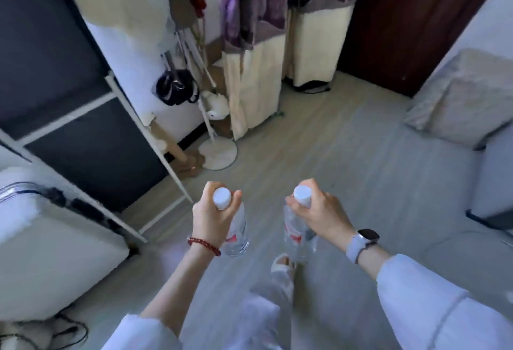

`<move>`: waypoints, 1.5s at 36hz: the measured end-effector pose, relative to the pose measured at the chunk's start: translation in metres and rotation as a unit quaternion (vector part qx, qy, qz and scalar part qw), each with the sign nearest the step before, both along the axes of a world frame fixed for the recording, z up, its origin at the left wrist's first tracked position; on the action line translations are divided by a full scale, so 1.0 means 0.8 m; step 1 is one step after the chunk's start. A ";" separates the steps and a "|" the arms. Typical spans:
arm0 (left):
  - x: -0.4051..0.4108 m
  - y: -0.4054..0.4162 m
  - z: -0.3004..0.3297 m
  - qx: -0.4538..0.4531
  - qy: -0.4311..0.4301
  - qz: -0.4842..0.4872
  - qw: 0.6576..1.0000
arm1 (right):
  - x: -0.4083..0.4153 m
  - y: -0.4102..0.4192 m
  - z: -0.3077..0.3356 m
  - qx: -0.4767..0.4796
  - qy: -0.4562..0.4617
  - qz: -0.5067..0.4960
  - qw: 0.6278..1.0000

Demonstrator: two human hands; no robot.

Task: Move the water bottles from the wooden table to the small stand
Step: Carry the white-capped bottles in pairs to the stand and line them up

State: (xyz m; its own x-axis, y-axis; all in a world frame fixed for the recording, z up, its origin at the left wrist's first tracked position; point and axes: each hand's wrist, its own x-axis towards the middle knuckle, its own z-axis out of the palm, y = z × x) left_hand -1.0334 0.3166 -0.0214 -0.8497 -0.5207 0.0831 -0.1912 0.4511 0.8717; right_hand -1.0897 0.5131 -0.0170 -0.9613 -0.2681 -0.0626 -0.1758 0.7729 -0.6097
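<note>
I carry two clear plastic water bottles with white caps and red labels, both hanging upright above the floor. My left hand (212, 217) grips the neck of the left bottle (237, 234), fingers curled just under its cap. My right hand (319, 215) grips the neck of the right bottle (298, 238) the same way. The bottles are a short distance apart and do not touch. Neither the wooden table nor the small stand is in view.
A white-framed dark cabinet (69, 116) and a white appliance (52, 252) line the left side. A coat rack with a round white base (218, 152) stands ahead by curtains (266, 52). A grey sofa (466, 99) fills the right. My leg and sandalled foot (281, 266) are below.
</note>
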 end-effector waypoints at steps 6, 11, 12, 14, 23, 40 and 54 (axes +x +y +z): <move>-0.217 0.099 -0.006 -0.002 -0.003 -0.090 0.996 | -0.165 0.099 0.005 0.000 -0.012 -0.107 0.994; -0.377 0.199 0.008 0.008 -0.011 -0.161 0.987 | -0.289 0.196 0.014 -0.010 0.001 -0.187 0.982; -0.406 0.219 0.010 0.012 -0.013 -0.178 0.984 | -0.311 0.216 0.015 -0.011 0.002 -0.200 0.980; -0.462 0.260 0.013 0.012 -0.021 -0.211 0.977 | -0.354 0.256 0.016 -0.009 0.004 -0.227 0.974; -0.710 0.467 0.002 -0.023 -0.018 -0.324 0.945 | -0.557 0.468 0.006 0.030 0.016 -0.278 0.960; -1.161 0.828 0.011 -0.096 0.025 -0.398 0.912 | -0.978 0.825 0.020 0.165 0.045 -0.272 0.947; -1.497 1.061 -0.044 -0.186 0.054 -0.430 0.882 | -1.279 1.052 -0.022 0.232 0.063 -0.299 0.923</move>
State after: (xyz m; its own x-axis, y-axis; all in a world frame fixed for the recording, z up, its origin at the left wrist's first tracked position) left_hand -2.2310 1.1658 -0.0568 -0.8937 0.3927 0.2170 0.4362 0.6475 0.6248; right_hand -2.1131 1.3548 -0.0344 -0.9364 0.3406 0.0849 0.3202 0.9278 -0.1915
